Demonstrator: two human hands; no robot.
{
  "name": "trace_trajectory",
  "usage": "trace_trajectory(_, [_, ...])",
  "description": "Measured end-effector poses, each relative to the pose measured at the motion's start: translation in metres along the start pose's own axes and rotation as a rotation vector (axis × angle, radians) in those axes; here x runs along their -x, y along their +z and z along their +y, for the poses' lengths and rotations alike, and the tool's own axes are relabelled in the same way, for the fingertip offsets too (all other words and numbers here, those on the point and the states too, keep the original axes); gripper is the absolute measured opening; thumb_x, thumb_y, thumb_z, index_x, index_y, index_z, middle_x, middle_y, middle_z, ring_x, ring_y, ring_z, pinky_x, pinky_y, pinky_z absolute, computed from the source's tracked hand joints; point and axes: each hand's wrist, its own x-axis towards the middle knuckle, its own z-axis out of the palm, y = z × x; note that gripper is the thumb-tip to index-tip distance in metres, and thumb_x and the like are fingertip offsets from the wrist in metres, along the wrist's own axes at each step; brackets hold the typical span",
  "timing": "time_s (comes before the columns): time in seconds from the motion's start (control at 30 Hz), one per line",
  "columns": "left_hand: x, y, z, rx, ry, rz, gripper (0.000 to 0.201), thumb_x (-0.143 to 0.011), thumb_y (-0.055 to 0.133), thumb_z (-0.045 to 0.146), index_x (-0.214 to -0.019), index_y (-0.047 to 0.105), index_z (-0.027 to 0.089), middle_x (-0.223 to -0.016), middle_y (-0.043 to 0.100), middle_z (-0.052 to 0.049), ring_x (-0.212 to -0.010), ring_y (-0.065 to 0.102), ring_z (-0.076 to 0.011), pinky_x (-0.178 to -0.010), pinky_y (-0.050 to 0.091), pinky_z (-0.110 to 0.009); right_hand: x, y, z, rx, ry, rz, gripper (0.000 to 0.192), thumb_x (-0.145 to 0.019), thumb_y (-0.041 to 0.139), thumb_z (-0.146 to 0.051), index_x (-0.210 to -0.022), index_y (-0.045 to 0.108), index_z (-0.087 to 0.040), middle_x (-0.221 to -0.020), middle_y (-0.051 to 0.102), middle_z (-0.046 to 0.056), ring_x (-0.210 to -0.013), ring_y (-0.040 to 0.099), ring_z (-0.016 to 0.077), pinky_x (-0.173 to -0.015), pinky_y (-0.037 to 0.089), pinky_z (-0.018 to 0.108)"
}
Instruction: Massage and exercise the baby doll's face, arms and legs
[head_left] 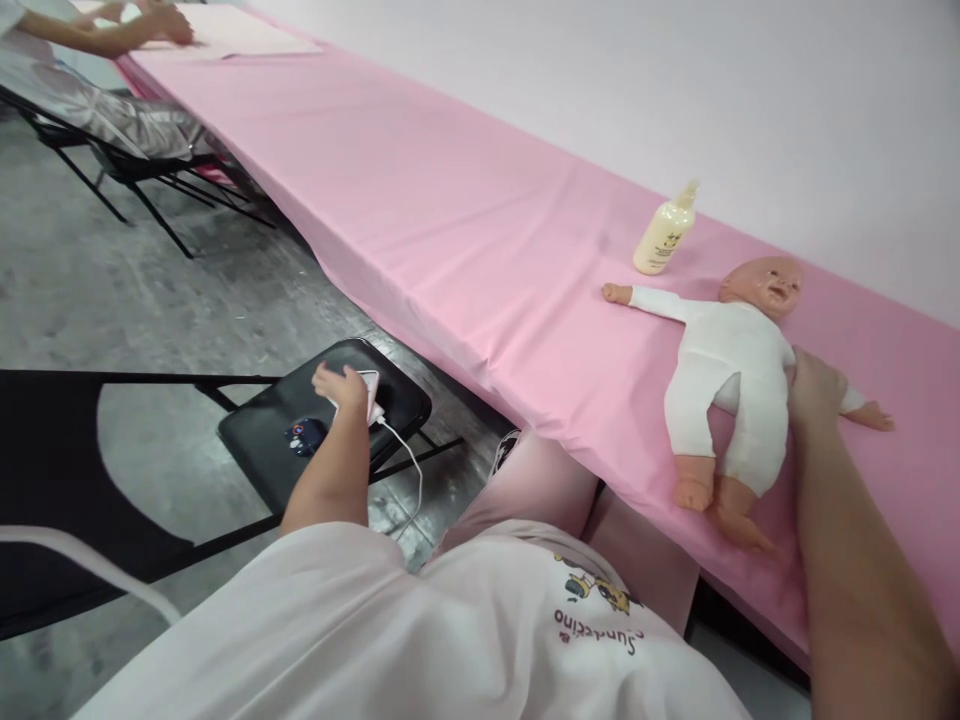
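Doll (731, 375) on pink table (465, 230), right hand (814, 390) gripping; left hand (345, 385) gripping phone (367, 392).

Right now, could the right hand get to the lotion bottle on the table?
Probably yes. The right hand rests against the baby doll, and the lotion bottle stands upright beyond the doll's outstretched arm. Only bare pink tablecloth and the doll lie between, so reaching over looks unobstructed.

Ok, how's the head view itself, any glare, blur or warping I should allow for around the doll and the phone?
Head view: even, soft light, no glare on the pink table cover; only faint shadows under the doll and the lotion bottle. Wide-angle warp bends the table edge. The left hand on the phone and the right hand at the doll are fairly sharp.
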Motion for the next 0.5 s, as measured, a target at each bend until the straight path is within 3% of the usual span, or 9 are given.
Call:
trace_trajectory(0.07, [-0.018,0.023,0.017,0.048,-0.070,0.039,0.037,-0.102,0.058,0.010,-0.138,0.054,0.014,-0.146,0.057,-0.012,-0.138,0.054,-0.0250,-0.125,0.039,-0.057,0.001,-0.001,-0.001,-0.009,0.011,-0.006,0.032,-0.104,0.041,-0.013,-0.121,0.068,-0.010,-0.111,0.075,0.021,-0.095,0.065,0.0290,-0.071,0.027,0.035])
trace_trajectory(0.13, [-0.029,0.044,0.042,0.207,-0.076,0.024,0.048,-0.094,0.056,-0.004,-0.139,0.047,0.010,-0.151,0.052,-0.012,-0.147,0.043,-0.0211,-0.134,0.025,-0.050,0.002,-0.001,-0.001,-0.032,0.017,0.006,0.032,-0.103,0.042,-0.013,-0.120,0.069,-0.011,-0.112,0.075,0.021,-0.096,0.065,0.0291,-0.073,0.029,0.036])
trace_trajectory(0.2, [-0.031,0.059,0.075,0.407,0.077,-0.014,0.053,-0.094,0.055,-0.002,-0.144,0.039,0.008,-0.157,0.044,-0.014,-0.154,0.035,-0.0196,-0.135,0.021,-0.046,0.002,-0.002,-0.001,-0.068,0.009,0.022,0.035,-0.101,0.041,-0.012,-0.122,0.069,-0.012,-0.114,0.075,0.021,-0.098,0.065,0.0295,-0.075,0.030,0.036])
trace_trajectory(0.3, [-0.018,0.068,0.133,0.585,0.331,-0.034,0.050,-0.104,0.051,0.021,-0.151,0.035,0.020,-0.166,0.034,-0.014,-0.161,0.029,-0.0228,-0.133,0.027,-0.046,0.002,-0.003,-0.001,-0.102,-0.004,0.008,0.038,-0.099,0.042,-0.010,-0.126,0.068,-0.010,-0.116,0.074,0.024,-0.100,0.063,0.0301,-0.077,0.032,0.038])
trace_trajectory(0.37, [-0.001,0.066,0.170,0.640,0.423,-0.034,0.053,-0.107,0.051,0.041,-0.156,0.033,0.031,-0.170,0.031,-0.010,-0.164,0.025,-0.0266,-0.133,0.027,-0.050,0.002,-0.004,-0.001,-0.106,-0.005,-0.016,0.038,-0.100,0.041,-0.011,-0.127,0.067,-0.007,-0.118,0.074,0.026,-0.101,0.063,0.0305,-0.077,0.031,0.039])
trace_trajectory(0.5, [0.040,0.058,0.232,0.762,0.625,-0.064,0.058,-0.108,0.042,0.059,-0.160,0.029,0.038,-0.172,0.030,-0.006,-0.166,0.021,-0.0318,-0.132,0.026,-0.057,0.002,-0.001,0.001,-0.127,-0.014,0.002,0.040,-0.100,0.038,-0.012,-0.127,0.067,-0.008,-0.116,0.074,0.025,-0.099,0.063,0.0308,-0.077,0.032,0.039])
